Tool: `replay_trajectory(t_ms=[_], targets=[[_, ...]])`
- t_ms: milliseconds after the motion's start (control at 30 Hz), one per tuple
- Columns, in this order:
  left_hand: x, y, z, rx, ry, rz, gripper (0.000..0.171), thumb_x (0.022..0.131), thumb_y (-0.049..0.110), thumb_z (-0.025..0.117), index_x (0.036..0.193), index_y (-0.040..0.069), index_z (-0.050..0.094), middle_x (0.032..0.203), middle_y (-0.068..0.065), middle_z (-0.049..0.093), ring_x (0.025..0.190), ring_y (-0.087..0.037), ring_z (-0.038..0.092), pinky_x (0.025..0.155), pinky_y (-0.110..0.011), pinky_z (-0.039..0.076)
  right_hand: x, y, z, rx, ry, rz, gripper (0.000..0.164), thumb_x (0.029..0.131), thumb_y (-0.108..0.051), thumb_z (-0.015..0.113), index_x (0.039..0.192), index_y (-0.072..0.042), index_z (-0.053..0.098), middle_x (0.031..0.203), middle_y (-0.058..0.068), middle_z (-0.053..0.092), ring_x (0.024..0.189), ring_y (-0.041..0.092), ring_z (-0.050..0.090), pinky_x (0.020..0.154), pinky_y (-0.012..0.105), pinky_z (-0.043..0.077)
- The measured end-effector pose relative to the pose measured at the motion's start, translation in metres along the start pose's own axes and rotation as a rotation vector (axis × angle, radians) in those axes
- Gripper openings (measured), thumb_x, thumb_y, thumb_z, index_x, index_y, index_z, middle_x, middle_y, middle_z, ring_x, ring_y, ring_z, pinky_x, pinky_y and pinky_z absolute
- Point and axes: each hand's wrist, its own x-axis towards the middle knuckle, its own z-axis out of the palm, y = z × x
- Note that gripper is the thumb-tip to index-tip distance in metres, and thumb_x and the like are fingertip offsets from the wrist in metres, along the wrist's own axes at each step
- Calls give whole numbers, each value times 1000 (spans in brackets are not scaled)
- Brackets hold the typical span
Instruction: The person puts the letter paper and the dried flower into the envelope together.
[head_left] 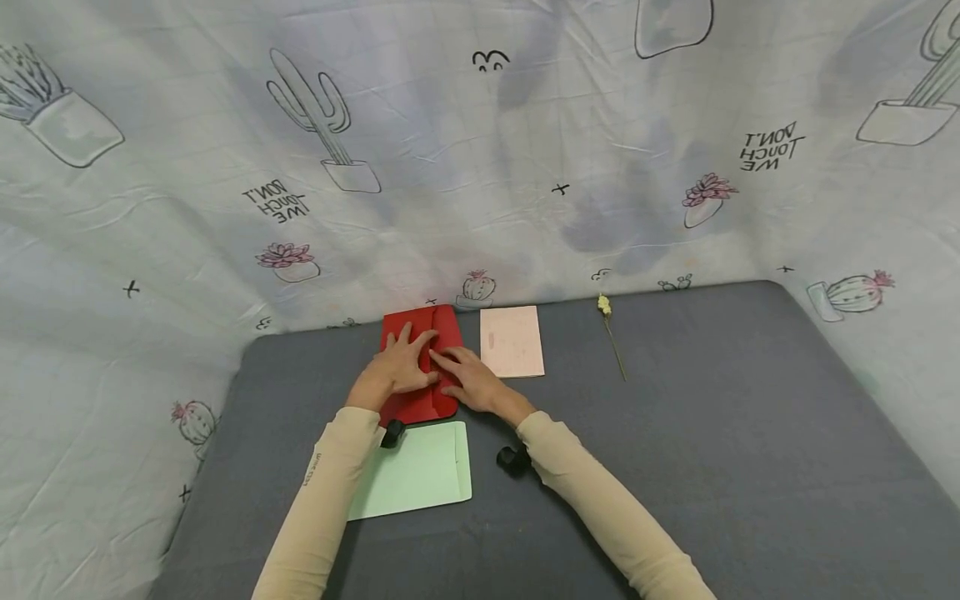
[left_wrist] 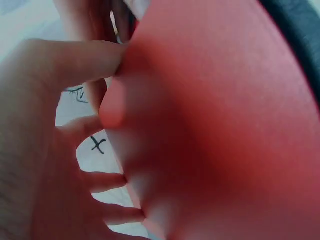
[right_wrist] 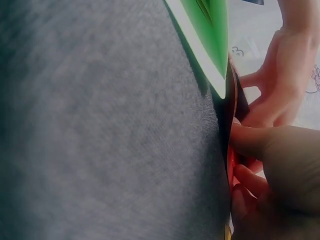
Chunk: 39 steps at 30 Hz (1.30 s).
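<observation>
A red envelope (head_left: 409,407) lies near the table's back edge, its flap (head_left: 447,327) along the right side. My left hand (head_left: 397,367) rests on the envelope with spread fingers; in the left wrist view its fingertips touch the red surface (left_wrist: 240,110). From the right, my right hand (head_left: 476,379) reaches over the flap, index finger extended and thumb lower down. Both hands are close together in the right wrist view, where the right thumb (right_wrist: 247,140) touches the red paper. The right hand's other fingertips are partly hidden there.
A light green envelope (head_left: 420,471) lies in front of the red one, partly under the left forearm. To the right are a pale pink card (head_left: 513,342) and a yellow flower on a thin stem (head_left: 615,346). A patterned cloth (head_left: 480,167) hangs behind the grey table (head_left: 712,458).
</observation>
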Motion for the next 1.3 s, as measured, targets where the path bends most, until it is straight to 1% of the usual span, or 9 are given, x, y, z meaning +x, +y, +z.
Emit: replay_trajectory(t_ms=[167,333,533,667,733,900,1033,1167,1300], targets=[[-1,2,5,13,51,-12,90,80,55,70,152,18,30,158,-26,13,140,-57,15,97,-78,27,0,0,2,16,2,7,64,95,-16,64,151,-4,35,150,21,35,141,35,29,115,46,29],[0,4,9,7,106,-15,91,77,54,75,149,18,32,157,-28,15,138,-59,19,93,-80,28,-1,1,2,22,3,10,64,95,-17,64,152,-6,34,150,20,35,141,36,29,115,47,28],[1,5,9,7,120,-22,92,76,51,77,148,18,32,156,-27,17,138,-58,21,92,-80,30,-1,-1,-1,18,0,33,59,95,-17,64,148,-3,41,150,19,37,140,34,30,114,44,30],[1,6,10,13,120,-28,93,74,54,78,147,18,32,156,-26,19,138,-57,23,92,-79,32,-3,-2,-7,65,35,52,51,95,-16,64,141,1,49,146,19,43,138,33,37,113,43,33],[0,6,10,10,116,-30,94,73,56,78,146,19,32,155,-26,19,138,-56,23,93,-78,32,-4,-1,-12,109,82,64,47,95,-14,64,138,1,53,144,18,47,135,32,43,111,43,36],[-1,5,10,-6,113,-39,93,73,59,77,144,20,33,155,-25,20,138,-53,24,94,-78,32,-13,16,-26,189,265,98,38,91,-8,68,127,3,62,131,17,59,122,31,56,104,43,44],[-2,5,11,-8,133,-34,93,72,58,78,143,20,33,154,-23,23,136,-50,28,93,-76,34,-25,34,-42,223,430,186,35,88,-7,72,120,4,65,120,19,65,105,34,65,91,43,52],[-1,4,13,-7,144,-23,92,71,58,79,142,19,34,152,-23,25,134,-48,30,92,-75,36,-36,49,-56,157,552,330,38,86,-13,75,120,4,66,112,21,67,96,33,67,83,45,53],[-1,4,14,-8,150,-19,92,71,58,79,141,19,34,151,-23,26,132,-47,32,92,-74,37,-43,57,-63,68,579,478,48,84,-19,78,122,6,63,109,24,64,96,38,63,83,50,50]])
